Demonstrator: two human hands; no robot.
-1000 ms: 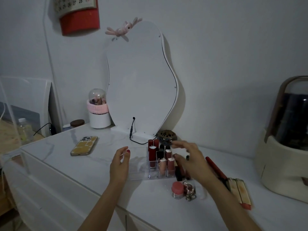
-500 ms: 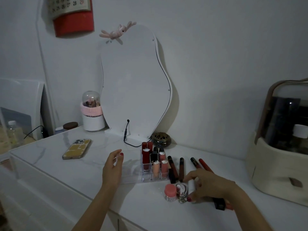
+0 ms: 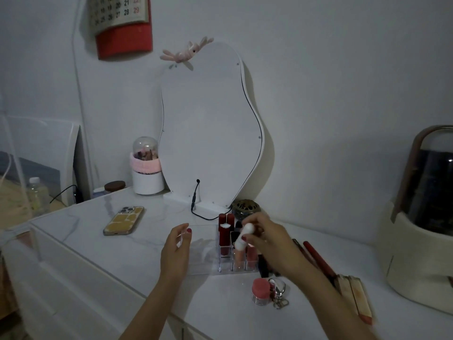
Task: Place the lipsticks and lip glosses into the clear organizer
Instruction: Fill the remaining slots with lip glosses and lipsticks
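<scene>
The clear organizer (image 3: 203, 244) lies on the white dresser, its right-hand slots filled with several red and peach lipsticks (image 3: 224, 235). My right hand (image 3: 267, 241) hovers over those slots, shut on a white tube (image 3: 244, 235) held upright and slightly tilted. My left hand (image 3: 176, 251) rests against the organizer's left side with fingers around its edge. More dark and red lip glosses (image 3: 316, 257) lie on the dresser to the right, partly hidden by my right arm.
A small pink-lidded jar (image 3: 260, 293) and a keyring (image 3: 279, 294) sit near the front edge. A phone (image 3: 123, 220) lies to the left. A wavy mirror (image 3: 210, 128), a brass bowl (image 3: 245, 207) and a white brush pot (image 3: 147, 176) stand behind. A large domed case (image 3: 421, 231) stands at right.
My right hand picked up the white tube from the dresser near the jar and lifted it over the organizer's filled slots. My left hand stayed at the organizer.
</scene>
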